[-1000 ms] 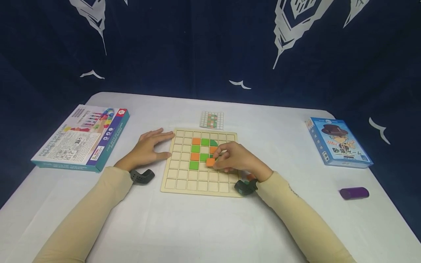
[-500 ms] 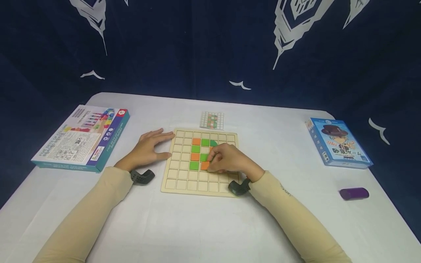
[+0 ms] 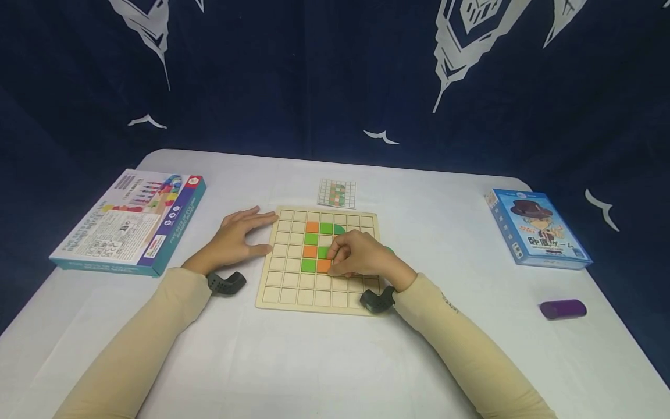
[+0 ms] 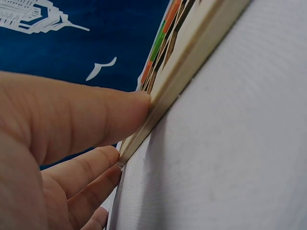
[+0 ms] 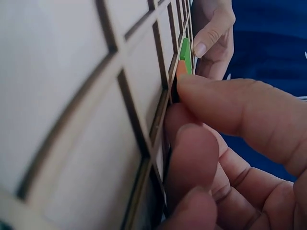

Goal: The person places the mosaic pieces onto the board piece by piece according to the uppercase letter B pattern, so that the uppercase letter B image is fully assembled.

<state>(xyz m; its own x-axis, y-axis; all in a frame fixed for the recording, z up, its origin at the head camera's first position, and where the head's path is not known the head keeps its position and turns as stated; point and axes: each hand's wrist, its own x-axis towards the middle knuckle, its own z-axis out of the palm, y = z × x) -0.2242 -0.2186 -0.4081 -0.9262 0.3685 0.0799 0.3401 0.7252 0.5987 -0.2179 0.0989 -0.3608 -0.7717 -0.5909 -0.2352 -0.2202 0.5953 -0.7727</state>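
Observation:
A wooden grid board [image 3: 272, 298] lies on the table, with orange and green tiles in some cells. My right hand [image 3: 362, 254] is over its middle, thumb and forefinger pinching an orange square tile [image 3: 324, 266] that sits at a cell beside a green square tile [image 3: 309, 265]. In the right wrist view the thumb tip meets the orange tile [image 5: 181, 68]; the other fingers are curled. My left hand [image 3: 235, 238] rests at the board's left side, fingers spread. In the left wrist view its thumb and fingertips touch the board's edge [image 4: 175, 76]. My right hand hides some tiles.
A small printed grid card [image 3: 337, 193] lies behind the board. At the left is a large flat game box [image 3: 131, 224], and at the right a blue box [image 3: 539, 227]. Nearer on the right lies a purple cylinder [image 3: 563, 309].
My right hand has carried the orange tile left and slightly toward me, down to the cell right of the lower green tile. My left hand stays where it was.

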